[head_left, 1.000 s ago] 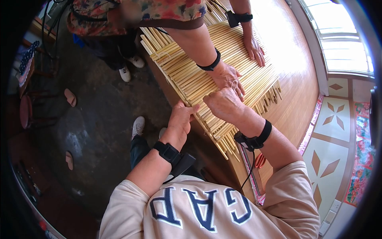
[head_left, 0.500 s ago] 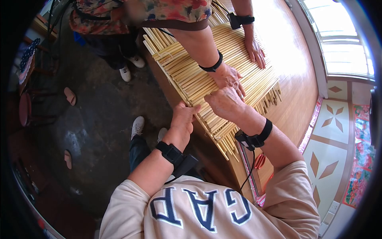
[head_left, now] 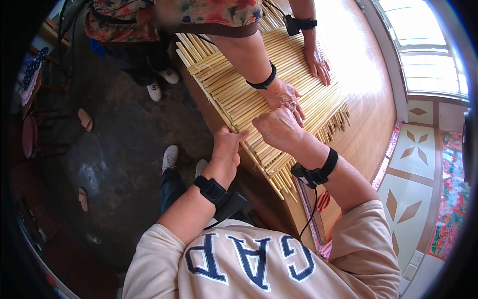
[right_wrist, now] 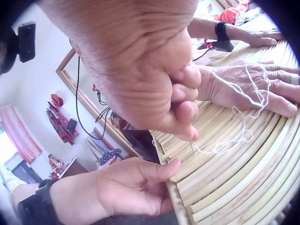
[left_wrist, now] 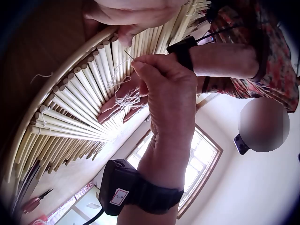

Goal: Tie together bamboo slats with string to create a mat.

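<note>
— Barely anything has shifted since a second ago; my right hand (head_left: 279, 130) sits a touch higher on the reed mat (head_left: 239, 94).

— What's it holding?

— Its fingers are curled, pinching a needle (right_wrist: 191, 147). White thread (right_wrist: 243, 115) runs from it to the other person's hand (head_left: 286, 97) at 12 o'clock.

— And the other one?

— My left hand (head_left: 226, 149) grips the mat's edge at 8 o'clock of the right, thumb on top and fingers beneath. The mat lies on the bench (head_left: 366, 99).

The right hand (head_left: 279, 128) hides its own fingertips from the head camera; the reed mat (head_left: 234, 99) is cropped at top.
</note>
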A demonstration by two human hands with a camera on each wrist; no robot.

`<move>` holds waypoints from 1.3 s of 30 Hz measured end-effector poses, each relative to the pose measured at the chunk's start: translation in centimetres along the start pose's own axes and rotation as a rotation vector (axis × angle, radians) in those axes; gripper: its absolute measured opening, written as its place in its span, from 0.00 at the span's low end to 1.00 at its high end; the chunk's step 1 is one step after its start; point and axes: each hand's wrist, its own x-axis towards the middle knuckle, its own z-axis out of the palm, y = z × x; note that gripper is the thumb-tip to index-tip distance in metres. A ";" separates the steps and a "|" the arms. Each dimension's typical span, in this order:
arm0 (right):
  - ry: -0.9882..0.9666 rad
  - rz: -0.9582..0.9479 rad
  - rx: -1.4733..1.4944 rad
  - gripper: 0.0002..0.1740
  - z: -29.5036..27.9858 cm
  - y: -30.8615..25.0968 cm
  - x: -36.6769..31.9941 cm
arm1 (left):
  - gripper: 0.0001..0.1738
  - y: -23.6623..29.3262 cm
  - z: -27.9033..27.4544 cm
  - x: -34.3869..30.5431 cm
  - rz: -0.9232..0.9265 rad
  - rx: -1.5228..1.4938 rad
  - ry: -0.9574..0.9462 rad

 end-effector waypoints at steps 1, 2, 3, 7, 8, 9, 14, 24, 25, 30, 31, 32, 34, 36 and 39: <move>0.003 -0.010 -0.019 0.05 0.0 0.0 0.1 | 0.16 -0.1 0.0 0.1 0.000 -0.001 0.000; 0.002 -0.010 -0.019 0.05 -0.1 -0.1 0.1 | 0.16 -0.1 0.0 0.2 -0.001 -0.005 0.003; -0.076 0.018 -0.030 0.04 -0.9 -0.5 0.2 | 0.15 -0.2 0.0 0.2 -0.002 -0.009 0.007; -0.118 0.043 -0.022 0.04 -0.8 -0.7 0.0 | 0.15 -0.3 -0.1 0.4 0.003 -0.014 0.006; -0.119 0.043 -0.021 0.04 -0.8 -0.8 0.0 | 0.15 -0.3 0.0 0.4 -0.006 -0.018 0.009; -0.096 0.042 -0.015 0.04 -0.8 -0.9 -0.1 | 0.15 -0.2 0.0 0.4 -0.014 -0.022 0.012; -0.101 0.047 0.007 0.04 -0.9 -1.0 0.0 | 0.14 -0.2 0.1 0.3 -0.004 -0.018 0.012; -0.023 0.047 0.031 0.05 -0.6 -0.9 -0.1 | 0.19 -0.4 0.0 0.6 0.048 0.017 -0.016; 0.039 0.030 0.045 0.06 -0.4 -0.7 -0.2 | 0.19 -0.5 -0.1 0.7 0.049 0.016 -0.016; -0.039 0.062 0.058 0.07 -0.8 -0.4 -0.1 | 0.20 0.4 0.4 -0.3 0.055 -0.044 0.019; -0.045 0.055 0.052 0.07 -0.7 -0.4 -0.1 | 0.20 0.6 0.6 -0.5 0.053 -0.042 0.019; -0.045 0.057 0.052 0.07 -0.8 -0.4 -0.2 | 0.20 0.8 0.7 -0.6 0.039 -0.035 0.033; -0.046 0.074 0.044 0.07 -0.9 -0.7 -0.4 | 0.19 0.8 0.9 -0.6 0.025 -0.028 0.047; -0.038 0.082 0.051 0.07 -0.8 -0.7 -0.5 | 0.18 0.6 0.8 -0.5 0.049 -0.011 0.052; -0.015 0.070 0.062 0.06 -0.2 -0.4 -0.5 | 0.18 0.5 0.8 -0.5 0.066 -0.019 0.048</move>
